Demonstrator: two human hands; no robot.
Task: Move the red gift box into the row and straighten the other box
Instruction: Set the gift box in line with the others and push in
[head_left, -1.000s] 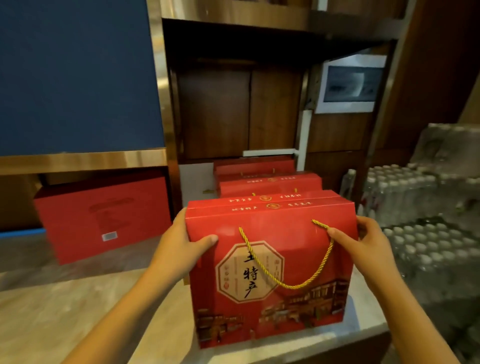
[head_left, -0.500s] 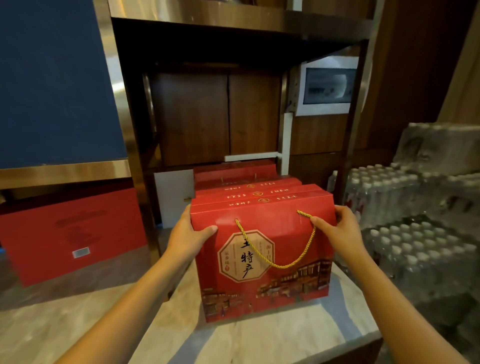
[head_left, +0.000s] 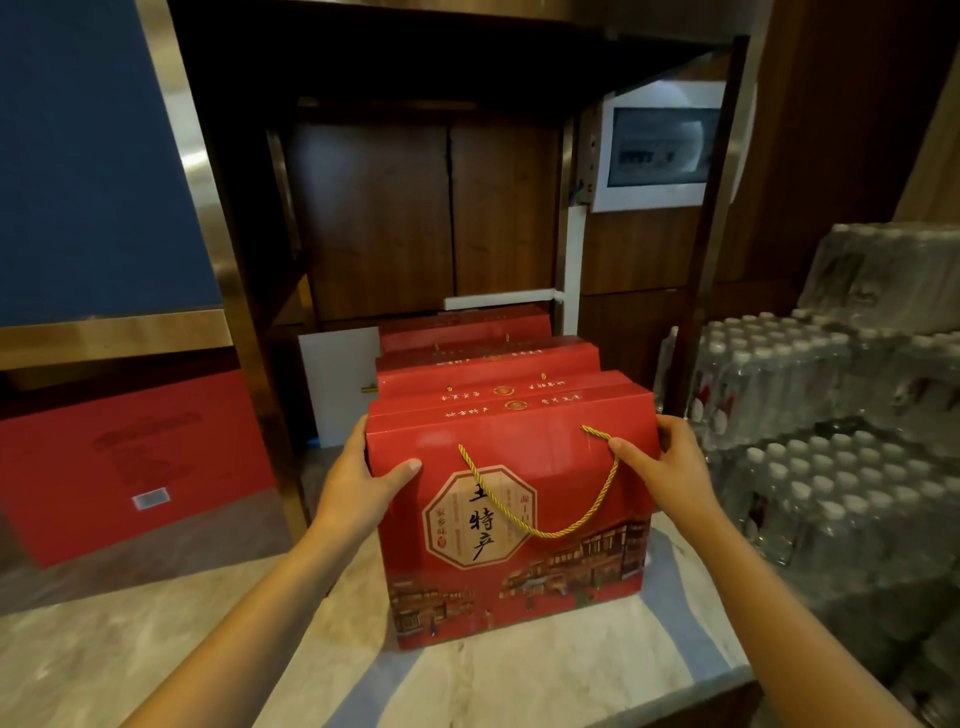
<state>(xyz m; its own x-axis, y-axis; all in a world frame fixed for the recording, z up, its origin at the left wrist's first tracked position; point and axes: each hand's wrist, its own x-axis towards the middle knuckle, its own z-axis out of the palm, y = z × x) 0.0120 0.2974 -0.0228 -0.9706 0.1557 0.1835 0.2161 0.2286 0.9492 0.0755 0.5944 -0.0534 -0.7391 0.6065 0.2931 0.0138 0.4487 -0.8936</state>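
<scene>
Red box (head_left: 514, 519) stands upright on the marble counter (head_left: 545, 686), front of a row of like boxes (head_left: 488, 364), its back against the next one. Left hand (head_left: 358, 488) grips its upper left edge, thumb on the front face. Right hand (head_left: 670, 467) grips the upper right edge, thumb by the gold cord handle (head_left: 545, 519).

Front print: octagon label with large characters 土特产, smaller 家乡味 at left; other fine text too small to read. Street-scene artwork along the bottom. Gold characters on the tops, unreadable.

Row runs back into a dark wood shelf bay. White panel (head_left: 337, 384) left of the row. Big flat red box (head_left: 130, 467) with a white barcode sticker leans at left under a blue panel. Shrink-wrapped bottle packs (head_left: 831, 467) stacked at right. White-framed wall unit (head_left: 660, 150) upper right.
</scene>
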